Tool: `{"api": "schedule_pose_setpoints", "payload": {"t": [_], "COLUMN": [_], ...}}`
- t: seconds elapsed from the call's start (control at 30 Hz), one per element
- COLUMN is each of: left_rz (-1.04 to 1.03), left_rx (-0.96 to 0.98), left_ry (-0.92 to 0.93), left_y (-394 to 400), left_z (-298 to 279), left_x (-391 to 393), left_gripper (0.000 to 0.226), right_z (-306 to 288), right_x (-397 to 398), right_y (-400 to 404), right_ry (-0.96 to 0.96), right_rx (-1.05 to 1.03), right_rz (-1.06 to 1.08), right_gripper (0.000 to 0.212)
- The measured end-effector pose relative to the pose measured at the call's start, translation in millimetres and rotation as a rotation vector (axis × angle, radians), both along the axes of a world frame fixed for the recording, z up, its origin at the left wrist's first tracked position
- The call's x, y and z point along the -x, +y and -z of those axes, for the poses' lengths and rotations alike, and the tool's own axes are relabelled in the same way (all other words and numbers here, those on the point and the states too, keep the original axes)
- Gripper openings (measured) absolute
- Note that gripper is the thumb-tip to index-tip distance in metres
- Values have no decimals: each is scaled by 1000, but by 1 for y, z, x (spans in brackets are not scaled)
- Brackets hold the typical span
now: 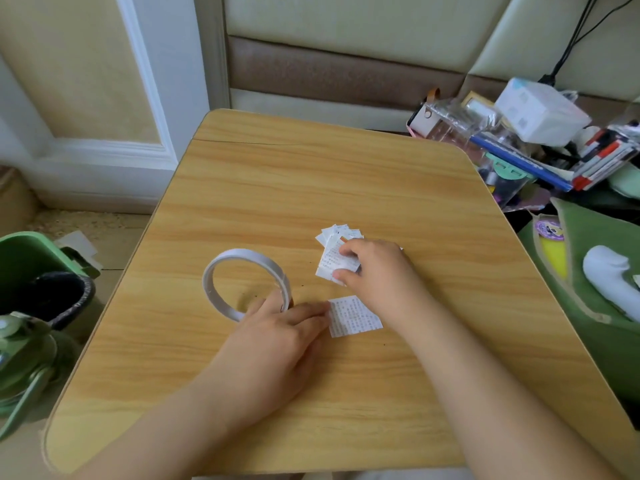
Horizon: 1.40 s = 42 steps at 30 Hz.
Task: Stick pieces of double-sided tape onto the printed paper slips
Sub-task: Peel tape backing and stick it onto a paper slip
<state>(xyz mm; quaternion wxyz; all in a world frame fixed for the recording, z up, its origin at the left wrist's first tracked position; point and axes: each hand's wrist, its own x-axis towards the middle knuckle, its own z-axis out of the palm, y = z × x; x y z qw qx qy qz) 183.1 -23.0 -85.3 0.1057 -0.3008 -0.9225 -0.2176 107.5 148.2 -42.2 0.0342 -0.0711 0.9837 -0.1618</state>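
Note:
A white roll of double-sided tape (221,268) stands on edge on the wooden table (311,174). My left hand (277,341) lies flat just in front of the roll, its fingertips touching the left edge of a single printed paper slip (356,315). A small pile of several printed slips (337,249) lies a little further back. My right hand (377,271) rests on that pile and pinches the top slip between thumb and fingers.
A green bin with a black liner (52,285) and a green fan (20,362) stand on the floor to the left. At the right edge of the table are cluttered boxes, pens (540,143) and a green pouch (595,271).

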Motion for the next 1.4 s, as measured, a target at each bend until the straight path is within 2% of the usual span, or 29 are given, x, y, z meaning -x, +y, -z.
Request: {"api": "schedule_pose_setpoints", "payload": {"t": [0.1, 0.37, 0.57, 0.7, 0.8, 0.97, 1.17, 1.27, 1.4], "left_rz": [-6, -33, -49, -47, -51, -46, -50, -51, -47], "left_rx": [-7, -48, -21, -7, 2, -9, -7, -10, -21], "left_ry": [-5, 22, 65, 73, 68, 50, 40, 40, 44], "left_y": [0, 2, 3, 3, 3, 4, 3, 3, 3], "left_z": [1, 4, 9, 10, 10, 9, 8, 7, 6], "left_x": [0, -4, -6, -7, -7, -7, -8, -8, -8], "left_gripper": [39, 37, 34, 33, 33, 33, 34, 34, 34], "right_z": [-2, -7, 0, 2, 2, -2, 3, 5, 6], "right_x": [-3, -7, -7, -5, -3, -2, -2, -1, -3], "right_y": [3, -1, -2, -1, 0, 8, 13, 13, 15], "right_ry": [58, 70, 117, 156, 175, 58, 56, 34, -34], "right_rx": [-44, -231, -312, -335, -258, 120, 157, 280, 380], "right_rz": [12, -91, -120, -122, -87, 56, 50, 120, 138], "right_gripper": [26, 48, 30, 33, 34, 18, 15, 10, 17]}}
